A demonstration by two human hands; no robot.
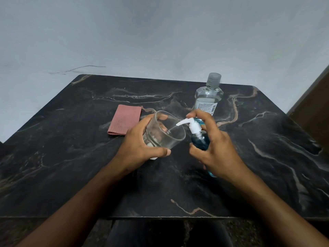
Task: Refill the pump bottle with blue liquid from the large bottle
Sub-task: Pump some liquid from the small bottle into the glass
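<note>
My right hand grips a small pump bottle holding blue liquid, tilted left, with the index finger resting on top of its white pump head. The nozzle points over the rim of a clear drinking glass, which my left hand holds tilted toward the pump. A thin stream seems to run from the nozzle into the glass. The large bottle stands upright behind my right hand, capped with a grey lid; its visible upper part looks clear, and its lower part is hidden by my hand.
A folded pink cloth lies on the dark marble table, left of the glass. A grey wall runs behind the table, and a brown wooden edge stands at the far right.
</note>
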